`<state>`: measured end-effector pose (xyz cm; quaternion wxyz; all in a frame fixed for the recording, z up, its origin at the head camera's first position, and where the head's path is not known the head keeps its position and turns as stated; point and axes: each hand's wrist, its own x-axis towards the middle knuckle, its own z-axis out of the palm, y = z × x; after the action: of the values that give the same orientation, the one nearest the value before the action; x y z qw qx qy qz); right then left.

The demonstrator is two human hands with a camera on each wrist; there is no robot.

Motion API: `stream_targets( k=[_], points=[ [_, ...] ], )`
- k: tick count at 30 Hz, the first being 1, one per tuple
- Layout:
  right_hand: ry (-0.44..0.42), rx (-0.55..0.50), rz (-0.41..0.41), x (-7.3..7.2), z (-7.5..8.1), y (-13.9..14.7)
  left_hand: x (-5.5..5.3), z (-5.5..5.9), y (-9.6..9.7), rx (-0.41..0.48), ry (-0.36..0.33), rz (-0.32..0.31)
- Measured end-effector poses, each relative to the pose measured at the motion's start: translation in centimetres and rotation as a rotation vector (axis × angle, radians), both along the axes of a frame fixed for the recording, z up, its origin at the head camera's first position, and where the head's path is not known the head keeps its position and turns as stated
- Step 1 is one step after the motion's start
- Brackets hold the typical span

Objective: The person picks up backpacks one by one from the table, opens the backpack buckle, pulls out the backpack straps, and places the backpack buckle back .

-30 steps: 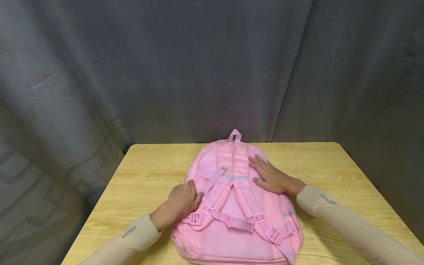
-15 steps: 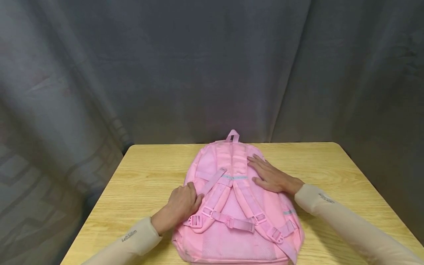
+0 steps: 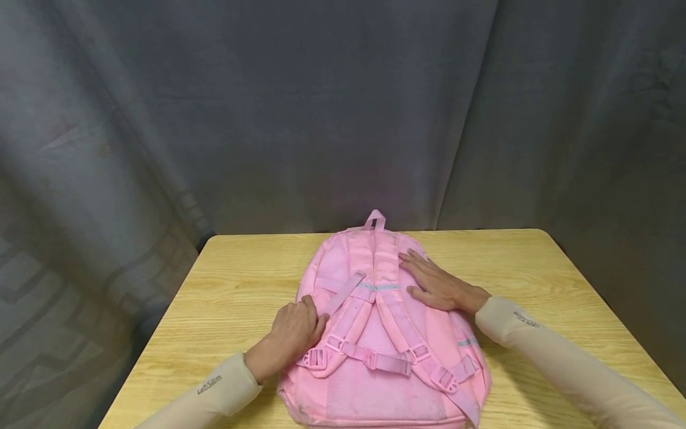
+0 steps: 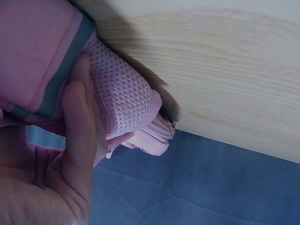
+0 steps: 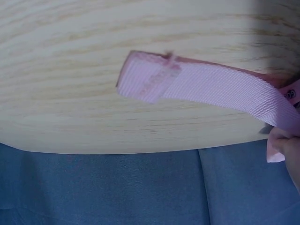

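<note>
A pink backpack lies on the table with its shoulder straps up and its top loop pointing away from me. My left hand grips the bag's left side, fingers curled in at the edge. In the left wrist view those fingers press into the side beside a mesh pocket. Flat on the upper right of the back panel rests my right hand, its fingers spread. A loose webbing strap end crosses the right wrist view, where only a sliver of that hand shows.
The light wooden table has rounded far corners. Dark grey curtains hang behind it and along both sides. A buckled chest strap joins the two shoulder straps.
The backpack and both hands appear slightly further left in the head view. Both hands keep the same hold and place on the bag.
</note>
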<state>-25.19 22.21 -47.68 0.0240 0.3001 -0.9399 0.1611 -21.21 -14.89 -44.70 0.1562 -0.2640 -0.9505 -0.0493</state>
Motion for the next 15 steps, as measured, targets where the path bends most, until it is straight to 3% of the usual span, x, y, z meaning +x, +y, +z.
stream_targets(
  k=[10, 15],
  points=[
    [0.007, -0.005, 0.003, -0.10, 0.08, 0.05, 0.04, -0.01, 0.02, 0.008, 0.000, -0.005],
    [0.022, 0.002, -0.013, 0.14, 0.24, 0.11, -0.24, 0.47, -0.29, -0.046, -0.034, -0.009]
  ],
)
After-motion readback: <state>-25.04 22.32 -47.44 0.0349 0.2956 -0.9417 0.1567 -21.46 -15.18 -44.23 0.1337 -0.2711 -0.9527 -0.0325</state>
